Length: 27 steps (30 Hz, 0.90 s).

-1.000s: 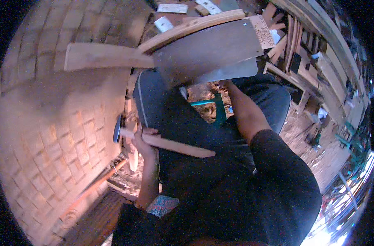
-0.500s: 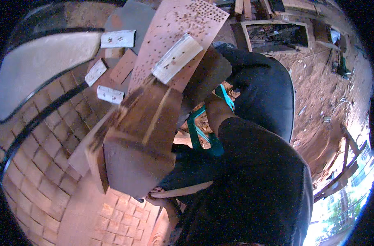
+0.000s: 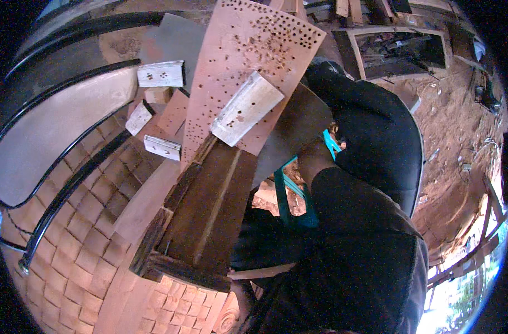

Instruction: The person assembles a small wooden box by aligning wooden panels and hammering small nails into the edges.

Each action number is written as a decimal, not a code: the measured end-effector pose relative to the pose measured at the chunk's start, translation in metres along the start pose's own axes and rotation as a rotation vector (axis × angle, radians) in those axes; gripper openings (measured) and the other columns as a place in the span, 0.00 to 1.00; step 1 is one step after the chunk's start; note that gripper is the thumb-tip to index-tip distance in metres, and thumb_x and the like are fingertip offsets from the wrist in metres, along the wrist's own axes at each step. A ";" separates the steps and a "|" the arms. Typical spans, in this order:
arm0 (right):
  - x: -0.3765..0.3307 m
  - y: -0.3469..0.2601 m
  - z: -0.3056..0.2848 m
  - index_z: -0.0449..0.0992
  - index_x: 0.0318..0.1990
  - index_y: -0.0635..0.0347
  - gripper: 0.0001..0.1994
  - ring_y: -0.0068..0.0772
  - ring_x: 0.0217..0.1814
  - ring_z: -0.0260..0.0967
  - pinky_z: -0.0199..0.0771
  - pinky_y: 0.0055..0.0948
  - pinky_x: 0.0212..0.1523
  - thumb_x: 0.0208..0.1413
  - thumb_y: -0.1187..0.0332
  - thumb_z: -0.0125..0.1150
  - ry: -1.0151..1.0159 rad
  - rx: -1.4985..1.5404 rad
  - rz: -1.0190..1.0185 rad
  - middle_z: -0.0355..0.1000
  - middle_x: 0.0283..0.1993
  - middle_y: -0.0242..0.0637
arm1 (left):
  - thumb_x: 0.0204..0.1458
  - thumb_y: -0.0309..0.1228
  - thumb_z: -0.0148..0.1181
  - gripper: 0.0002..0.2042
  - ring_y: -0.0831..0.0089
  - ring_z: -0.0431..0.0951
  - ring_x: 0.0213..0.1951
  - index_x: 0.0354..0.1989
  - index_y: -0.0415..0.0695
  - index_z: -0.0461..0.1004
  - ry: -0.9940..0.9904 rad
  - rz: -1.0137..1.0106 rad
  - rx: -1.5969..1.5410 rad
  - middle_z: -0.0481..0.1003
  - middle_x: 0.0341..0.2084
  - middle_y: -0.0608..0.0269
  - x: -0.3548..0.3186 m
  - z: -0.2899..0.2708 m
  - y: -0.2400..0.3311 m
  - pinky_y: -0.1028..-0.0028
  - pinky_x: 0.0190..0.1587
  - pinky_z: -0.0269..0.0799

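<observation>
A dark brown wooden trough-like piece [image 3: 209, 206] lies in front of me, its near end closed by a cross block [image 3: 193, 273]. Its far end meets a pinkish board [image 3: 226, 72] dotted with many holes. On that board, at the trough's end, rests a whitish wood block [image 3: 248, 108]. My left hand [image 3: 243, 294] shows only as a bit of wrist below a thin wooden edge [image 3: 265, 271]; its fingers are hidden by the trough's near end. My right hand does not show. A bare limb [image 3: 317, 158] goes from dark cloth under the board; arm or leg, I cannot tell.
Smaller whitish blocks [image 3: 161, 73] with holes lie left of the board. Further left are a woven surface [image 3: 70, 234], a black bar [image 3: 70, 189] and a pale rounded panel [image 3: 65, 139]. Teal straps [image 3: 290, 192] show below the board. Reddish earth [image 3: 443, 167] spreads to the right.
The grey-brown panel face over the trough's near end no longer shows, leaving its inside and cross block visible. The left fingers, seen at that panel's corner, are now hidden. The view has shifted slightly.
</observation>
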State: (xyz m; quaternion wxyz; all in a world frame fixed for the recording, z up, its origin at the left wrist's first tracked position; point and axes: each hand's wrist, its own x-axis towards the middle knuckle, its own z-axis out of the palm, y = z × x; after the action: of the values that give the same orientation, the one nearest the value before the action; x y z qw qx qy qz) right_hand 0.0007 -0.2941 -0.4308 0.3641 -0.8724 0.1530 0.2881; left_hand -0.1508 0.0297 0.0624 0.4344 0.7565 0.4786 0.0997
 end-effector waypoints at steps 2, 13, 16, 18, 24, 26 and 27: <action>0.002 0.004 -0.001 0.79 0.46 0.65 0.13 0.44 0.34 0.78 0.77 0.43 0.35 0.57 0.68 0.56 0.005 0.005 0.012 0.79 0.39 0.50 | 0.63 0.49 0.40 0.20 0.73 0.64 0.19 0.23 0.50 0.64 -0.090 -0.005 -0.110 0.62 0.14 0.68 0.024 -0.023 -0.020 0.71 0.26 0.63; 0.012 0.015 -0.016 0.79 0.45 0.65 0.13 0.43 0.33 0.78 0.77 0.43 0.34 0.57 0.68 0.57 0.046 -0.005 0.047 0.79 0.38 0.49 | 0.62 0.48 0.43 0.19 0.73 0.67 0.21 0.23 0.50 0.65 -0.047 -0.019 -0.132 0.65 0.16 0.68 0.006 -0.009 -0.017 0.72 0.30 0.65; 0.010 0.020 -0.017 0.79 0.45 0.65 0.13 0.43 0.33 0.78 0.77 0.43 0.34 0.57 0.68 0.57 0.065 0.010 0.071 0.79 0.38 0.48 | 0.62 0.47 0.44 0.19 0.73 0.67 0.22 0.23 0.49 0.65 -0.067 -0.013 -0.132 0.65 0.16 0.68 0.009 -0.007 -0.013 0.72 0.31 0.65; 0.009 0.021 -0.019 0.79 0.45 0.65 0.12 0.43 0.33 0.78 0.77 0.43 0.33 0.56 0.68 0.58 0.083 0.023 0.085 0.79 0.38 0.48 | 0.62 0.47 0.44 0.19 0.73 0.68 0.22 0.23 0.49 0.65 -0.083 -0.008 -0.128 0.66 0.17 0.68 0.009 -0.008 -0.010 0.72 0.32 0.65; 0.009 0.023 -0.027 0.80 0.44 0.64 0.12 0.42 0.32 0.78 0.77 0.43 0.33 0.56 0.69 0.58 0.141 0.076 0.101 0.79 0.37 0.48 | 0.61 0.46 0.46 0.18 0.72 0.69 0.24 0.23 0.49 0.66 -0.182 0.006 -0.148 0.67 0.18 0.67 0.000 -0.008 -0.003 0.73 0.34 0.66; 0.008 0.025 -0.028 0.80 0.44 0.64 0.12 0.42 0.32 0.78 0.77 0.43 0.32 0.56 0.69 0.58 0.153 0.096 0.114 0.79 0.37 0.47 | 0.61 0.48 0.45 0.20 0.74 0.64 0.19 0.18 0.53 0.59 0.036 0.003 -0.110 0.60 0.13 0.70 -0.003 0.014 0.005 0.73 0.29 0.61; 0.007 0.027 -0.028 0.80 0.44 0.64 0.12 0.42 0.32 0.78 0.77 0.43 0.32 0.56 0.69 0.58 0.159 0.106 0.123 0.79 0.37 0.47 | 0.61 0.48 0.45 0.20 0.74 0.64 0.19 0.18 0.53 0.59 0.024 0.013 -0.102 0.60 0.13 0.70 -0.006 0.018 0.008 0.73 0.29 0.61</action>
State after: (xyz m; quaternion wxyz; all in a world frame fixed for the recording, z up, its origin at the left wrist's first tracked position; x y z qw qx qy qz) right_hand 0.0049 -0.3332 -0.4339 0.3779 -0.8610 0.2496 0.2313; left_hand -0.1383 0.0131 0.0591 0.4661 0.7351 0.4733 0.1359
